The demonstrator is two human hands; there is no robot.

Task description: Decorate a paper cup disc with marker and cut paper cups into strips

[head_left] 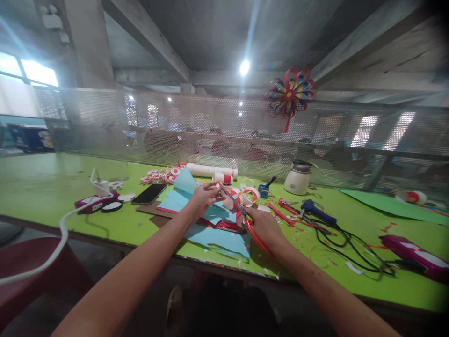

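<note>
My right hand (266, 227) is closed around the orange-red handles of a pair of scissors (242, 209). Their blades point up and to the left, toward the fingers of my left hand (205, 199). Those fingers are bent together close to the blade tips, and whatever they pinch is too small to make out. Beneath both hands lie light blue paper sheets (210, 238) with red edges showing, on top of a brown board (149, 213). Just behind the scissors are curled red-and-white paper pieces (249, 196).
A phone (149, 194), red-and-white discs (163, 175) and a power strip (94, 202) lie to the left. Rightward are a blue glue gun (318, 211) with its cable, a cream kettle (297, 179) and another power strip (416, 255). A perforated metal screen (196, 121) borders the green table (140, 229).
</note>
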